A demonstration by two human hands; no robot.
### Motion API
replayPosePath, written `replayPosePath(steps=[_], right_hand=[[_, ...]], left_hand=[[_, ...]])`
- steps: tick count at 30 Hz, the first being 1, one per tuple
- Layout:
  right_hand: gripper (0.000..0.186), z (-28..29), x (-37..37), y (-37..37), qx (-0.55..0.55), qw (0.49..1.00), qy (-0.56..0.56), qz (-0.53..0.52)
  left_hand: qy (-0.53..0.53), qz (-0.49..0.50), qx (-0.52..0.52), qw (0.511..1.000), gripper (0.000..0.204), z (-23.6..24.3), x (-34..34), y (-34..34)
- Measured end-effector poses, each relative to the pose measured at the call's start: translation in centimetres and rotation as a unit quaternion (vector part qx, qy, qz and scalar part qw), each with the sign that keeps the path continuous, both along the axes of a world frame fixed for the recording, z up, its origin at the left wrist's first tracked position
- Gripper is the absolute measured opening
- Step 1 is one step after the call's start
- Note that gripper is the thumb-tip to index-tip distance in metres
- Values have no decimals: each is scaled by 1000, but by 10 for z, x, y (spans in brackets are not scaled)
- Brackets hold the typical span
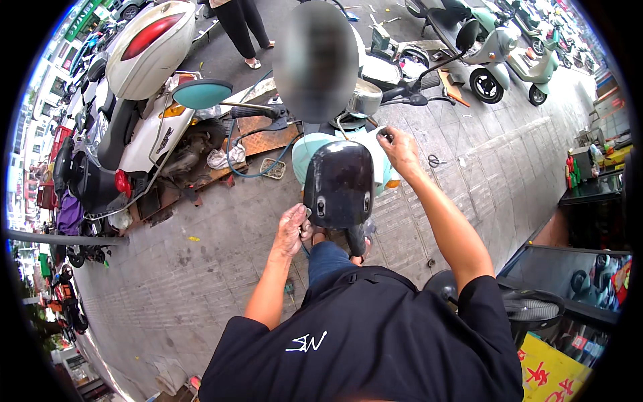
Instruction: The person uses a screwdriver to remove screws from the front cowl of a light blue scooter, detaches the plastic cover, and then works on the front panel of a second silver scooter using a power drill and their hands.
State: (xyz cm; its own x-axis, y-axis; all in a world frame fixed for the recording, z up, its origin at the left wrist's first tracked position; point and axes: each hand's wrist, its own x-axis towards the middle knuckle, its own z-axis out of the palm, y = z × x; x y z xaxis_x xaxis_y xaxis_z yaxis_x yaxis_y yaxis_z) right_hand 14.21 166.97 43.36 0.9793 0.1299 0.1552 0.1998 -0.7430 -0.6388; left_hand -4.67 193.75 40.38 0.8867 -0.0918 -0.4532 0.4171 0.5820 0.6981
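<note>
A glossy black panel (340, 175), rounded at the top and with two slots low on its face, stands in front of me against a mint-green scooter (303, 155). Beside the panel's lower left edge is my left hand (292, 229), its fingers curled into a pinch; a small pale bit shows at the fingertips, too small to name. Out to the panel's upper right, my right hand (400, 150) is closed, thumb and fingers together near the scooter's mint bodywork. Something small and dark shows at its fingertips. Whether that hand touches the scooter I cannot tell.
A teal-backed mirror (201, 94) sticks out left, a dark mirror (467, 35) right. A white scooter (149, 127) stands at left. Scissors (435, 161) and a small basket (272, 168) lie on the paving. Behind, a person (238, 27) stands; a blurred patch hides part of the scene.
</note>
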Motion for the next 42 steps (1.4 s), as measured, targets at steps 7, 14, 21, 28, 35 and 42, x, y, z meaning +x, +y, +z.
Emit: replayPosePath(steps=[7, 14, 21, 28, 35, 42], right_hand=[[32, -14, 28, 52, -104, 991, 74, -29], [37, -24, 35, 66, -106, 974, 150, -136], [49, -23, 39, 74, -90, 949, 208, -217], [49, -30, 39, 71, -96, 951, 192, -223], [39, -30, 39, 77, -110, 959, 162, -205], [35, -31, 38, 65, -102, 965, 126, -206]], left_hand=[[-3, 140, -57, 988, 29, 0, -12, 35], [14, 119, -50, 992, 29, -15, -7, 66], [60, 83, -33, 994, 29, -17, 20, 107], [77, 40, -22, 996, 29, -24, 35, 139], [80, 19, -16, 996, 28, -28, 39, 155], [87, 10, -18, 996, 28, -21, 45, 149]])
